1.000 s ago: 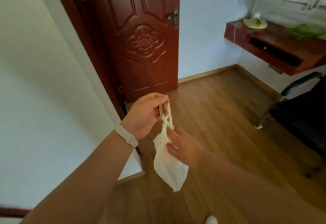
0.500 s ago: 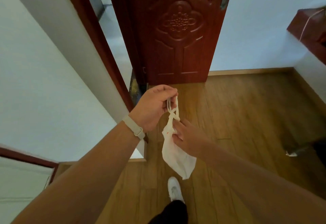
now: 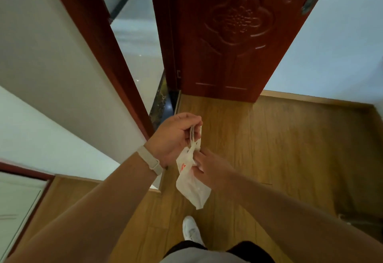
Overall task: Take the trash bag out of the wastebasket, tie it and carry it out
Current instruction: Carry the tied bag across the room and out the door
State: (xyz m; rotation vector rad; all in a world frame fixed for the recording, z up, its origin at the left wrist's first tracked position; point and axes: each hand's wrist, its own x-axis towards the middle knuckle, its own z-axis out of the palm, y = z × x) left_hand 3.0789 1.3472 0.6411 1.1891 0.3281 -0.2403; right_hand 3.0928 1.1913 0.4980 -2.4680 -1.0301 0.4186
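Dim, warm indoor light; brighter daylight through the open doorway. Motion blur softens the door carving. Wide-angle bends walls at frame edges.

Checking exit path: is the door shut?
No, the red wooden door stands swung open, and grey floor shows through the gap between it and the door frame beyond the trash bag.

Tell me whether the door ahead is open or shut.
Open. The red wooden door is swung inward, leaving a gap beside its frame through which the pale floor outside shows.
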